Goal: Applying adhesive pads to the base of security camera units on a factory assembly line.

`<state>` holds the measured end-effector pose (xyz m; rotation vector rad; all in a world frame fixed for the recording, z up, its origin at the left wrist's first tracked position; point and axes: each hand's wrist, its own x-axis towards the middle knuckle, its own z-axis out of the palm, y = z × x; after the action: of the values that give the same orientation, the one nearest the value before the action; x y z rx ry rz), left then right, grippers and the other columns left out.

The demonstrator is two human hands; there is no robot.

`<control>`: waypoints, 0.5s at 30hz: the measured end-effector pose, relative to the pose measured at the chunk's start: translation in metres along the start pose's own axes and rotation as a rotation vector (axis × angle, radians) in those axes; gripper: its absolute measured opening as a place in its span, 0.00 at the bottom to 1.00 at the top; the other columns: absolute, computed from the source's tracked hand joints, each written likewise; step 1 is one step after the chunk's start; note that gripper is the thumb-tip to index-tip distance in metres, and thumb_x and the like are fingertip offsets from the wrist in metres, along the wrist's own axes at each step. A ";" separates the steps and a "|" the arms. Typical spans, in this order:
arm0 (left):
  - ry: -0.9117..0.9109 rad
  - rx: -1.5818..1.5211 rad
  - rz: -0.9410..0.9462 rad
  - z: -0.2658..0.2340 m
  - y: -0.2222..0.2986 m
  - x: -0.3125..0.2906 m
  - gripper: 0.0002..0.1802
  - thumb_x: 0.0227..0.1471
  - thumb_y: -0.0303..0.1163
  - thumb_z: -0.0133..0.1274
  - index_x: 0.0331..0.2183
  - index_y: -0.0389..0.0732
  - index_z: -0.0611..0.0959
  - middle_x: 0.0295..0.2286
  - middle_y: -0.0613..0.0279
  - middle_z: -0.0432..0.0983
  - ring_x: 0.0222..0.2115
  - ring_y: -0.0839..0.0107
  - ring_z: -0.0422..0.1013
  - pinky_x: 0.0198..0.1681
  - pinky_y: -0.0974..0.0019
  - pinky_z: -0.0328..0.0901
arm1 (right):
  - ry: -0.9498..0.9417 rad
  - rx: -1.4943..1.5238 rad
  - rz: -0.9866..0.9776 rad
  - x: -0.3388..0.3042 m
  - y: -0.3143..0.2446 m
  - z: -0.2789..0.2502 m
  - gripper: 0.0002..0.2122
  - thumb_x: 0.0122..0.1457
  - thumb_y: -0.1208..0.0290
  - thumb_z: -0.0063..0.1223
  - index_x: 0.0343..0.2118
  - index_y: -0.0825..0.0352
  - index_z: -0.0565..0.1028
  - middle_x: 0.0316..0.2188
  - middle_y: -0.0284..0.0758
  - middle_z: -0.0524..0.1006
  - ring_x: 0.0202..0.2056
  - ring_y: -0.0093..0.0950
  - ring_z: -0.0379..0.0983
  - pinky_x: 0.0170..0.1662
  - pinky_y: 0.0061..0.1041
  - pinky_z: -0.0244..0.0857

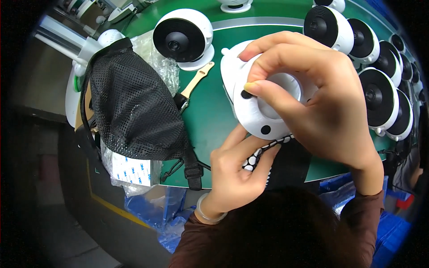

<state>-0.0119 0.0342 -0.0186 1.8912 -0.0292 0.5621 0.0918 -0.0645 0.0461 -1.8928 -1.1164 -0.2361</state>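
A white device (pixel 231 70) lies tipped on the bench with its ring-shaped white base (pixel 255 117) facing up. Small round black pads (pixel 265 130) sit on the base's rim. My right hand (pixel 317 85) arches over the base, fingers curled round its far edge and thumb tip against a black pad at the rim's left. Below the base, my left hand (pixel 239 167) pinches a black strip with white dots (pixel 253 159), its fingertips close under the rim. The right fingertips are partly hidden by the hand itself.
Several white devices with round black fronts (pixel 377 98) crowd the right; another (pixel 181 38) stands at back left. A black mesh bag (pixel 134 105) lies left, beside a wood-handled brush (pixel 197 81), bubble wrap (pixel 154 58) and a white printed pad stack (pixel 131 169). Blue plastic (pixel 156 207) hangs below the green bench.
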 end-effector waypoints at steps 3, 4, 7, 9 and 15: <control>-0.018 -0.002 -0.025 -0.001 0.002 0.002 0.10 0.35 0.17 0.54 0.28 0.34 0.79 0.33 0.51 0.73 0.31 0.60 0.73 0.33 0.71 0.65 | -0.003 -0.028 -0.011 0.006 -0.018 -0.002 0.03 0.40 0.85 0.51 0.21 0.73 0.71 0.31 0.41 0.74 0.33 0.28 0.72 0.37 0.20 0.64; -0.028 0.007 -0.027 -0.001 0.003 0.003 0.11 0.35 0.17 0.54 0.28 0.34 0.79 0.33 0.52 0.73 0.31 0.60 0.73 0.32 0.71 0.65 | -0.005 -0.028 -0.009 0.006 -0.018 -0.002 0.03 0.40 0.85 0.51 0.21 0.73 0.71 0.31 0.41 0.74 0.33 0.28 0.72 0.37 0.20 0.64; -0.021 -0.004 -0.019 -0.001 0.002 0.003 0.11 0.35 0.18 0.54 0.28 0.35 0.79 0.34 0.53 0.73 0.31 0.59 0.73 0.32 0.70 0.65 | -0.012 -0.093 -0.045 0.007 -0.018 -0.002 0.03 0.39 0.85 0.51 0.21 0.73 0.71 0.30 0.41 0.74 0.32 0.29 0.72 0.36 0.20 0.65; -0.017 0.002 0.000 0.000 0.000 0.003 0.11 0.35 0.18 0.54 0.28 0.35 0.79 0.34 0.53 0.73 0.31 0.59 0.73 0.31 0.70 0.66 | -0.005 -0.101 -0.115 0.005 -0.017 -0.002 0.04 0.39 0.85 0.51 0.20 0.73 0.71 0.29 0.41 0.74 0.32 0.29 0.72 0.36 0.21 0.65; -0.026 -0.003 0.010 0.000 0.000 0.001 0.11 0.35 0.18 0.54 0.28 0.36 0.79 0.34 0.54 0.73 0.30 0.58 0.73 0.31 0.69 0.66 | -0.049 -0.131 -0.106 0.004 -0.018 -0.003 0.04 0.38 0.85 0.51 0.20 0.72 0.70 0.30 0.41 0.73 0.33 0.30 0.72 0.38 0.21 0.65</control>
<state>-0.0107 0.0345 -0.0178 1.8962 -0.0568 0.5438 0.0806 -0.0608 0.0612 -1.9654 -1.2633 -0.3304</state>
